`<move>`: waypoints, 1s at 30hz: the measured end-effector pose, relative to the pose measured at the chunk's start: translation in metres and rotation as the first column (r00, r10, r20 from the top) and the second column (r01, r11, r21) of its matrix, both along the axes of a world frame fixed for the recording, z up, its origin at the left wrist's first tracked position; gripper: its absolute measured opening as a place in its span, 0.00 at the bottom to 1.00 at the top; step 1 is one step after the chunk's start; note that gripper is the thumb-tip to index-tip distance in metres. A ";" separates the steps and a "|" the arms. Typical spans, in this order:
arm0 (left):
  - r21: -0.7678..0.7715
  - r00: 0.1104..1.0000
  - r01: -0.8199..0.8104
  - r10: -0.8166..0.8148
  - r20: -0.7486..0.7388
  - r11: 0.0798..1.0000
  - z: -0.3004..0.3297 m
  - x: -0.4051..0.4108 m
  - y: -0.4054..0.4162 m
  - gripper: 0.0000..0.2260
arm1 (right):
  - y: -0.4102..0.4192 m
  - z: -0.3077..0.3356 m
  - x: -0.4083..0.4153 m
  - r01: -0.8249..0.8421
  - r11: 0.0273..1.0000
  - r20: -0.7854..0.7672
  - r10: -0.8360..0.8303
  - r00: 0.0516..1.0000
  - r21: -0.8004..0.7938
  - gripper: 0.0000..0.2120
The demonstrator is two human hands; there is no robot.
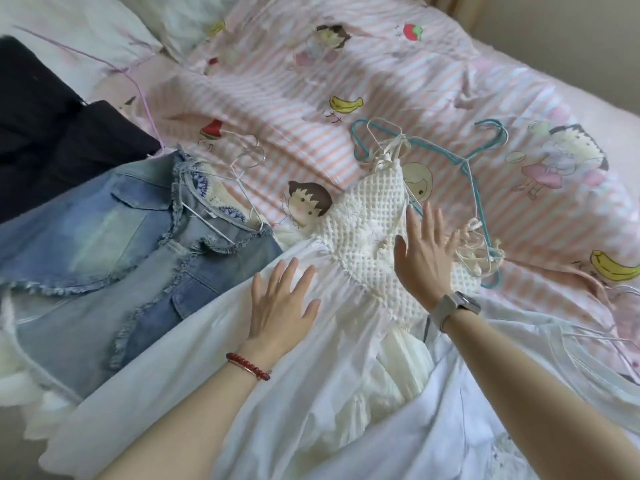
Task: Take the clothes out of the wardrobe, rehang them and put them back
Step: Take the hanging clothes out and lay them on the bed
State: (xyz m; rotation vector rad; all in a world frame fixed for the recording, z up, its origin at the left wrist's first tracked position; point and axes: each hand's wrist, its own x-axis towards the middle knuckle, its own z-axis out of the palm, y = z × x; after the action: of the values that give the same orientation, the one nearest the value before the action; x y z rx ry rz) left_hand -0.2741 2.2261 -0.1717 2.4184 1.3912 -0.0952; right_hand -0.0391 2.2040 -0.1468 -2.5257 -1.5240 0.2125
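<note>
- Dark garment (52, 133): upper left of the frame, on a purple hanger (140, 88).
- Denim jacket (114, 244): left of centre, flat on the bed, on a white hanger (239, 178).
- Left hand (280, 306): lower centre, fingers spread, palm pressing the white dress (363, 244).
- White dress: centre, spread over the striped quilt (398, 71).
- Right hand (426, 258): right of centre, fingers straight and spread on the dress bodice.
- Teal hanger (478, 188): centre right, at the dress's top.

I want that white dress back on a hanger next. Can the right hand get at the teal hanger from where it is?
Probably yes. The right hand lies open on the white dress, and the teal hanger lies just beyond its fingertips on the bedcover, tangled only with white straps and a white wire hanger.
</note>
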 end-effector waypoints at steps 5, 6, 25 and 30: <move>0.126 0.977 -0.212 0.206 0.059 0.969 0.064 -0.090 -0.009 0.24 | -0.013 0.039 -0.120 -0.153 0.987 -0.139 0.159 0.977 0.055 0.23; 0.133 0.966 -0.260 0.256 0.046 0.956 0.076 -0.113 -0.015 0.24 | -0.016 0.048 -0.145 -0.187 0.981 -0.161 0.194 0.968 0.060 0.23; 0.494 0.331 -0.826 0.943 0.037 0.271 0.242 -0.567 -0.401 0.17 | -0.236 0.191 -0.658 -0.952 0.190 -0.221 0.965 0.137 0.239 0.20; 0.565 -0.046 -0.822 0.997 0.061 -0.072 0.294 -0.654 -0.545 0.20 | -0.326 0.236 -0.790 -0.933 -0.151 -0.193 0.956 -0.223 0.328 0.20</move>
State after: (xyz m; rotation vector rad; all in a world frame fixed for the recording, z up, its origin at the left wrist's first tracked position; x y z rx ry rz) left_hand -0.9285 1.6813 0.1224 0.8633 3.3305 0.1543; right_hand -0.8293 1.8781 0.0896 -0.3608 -2.7617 0.7612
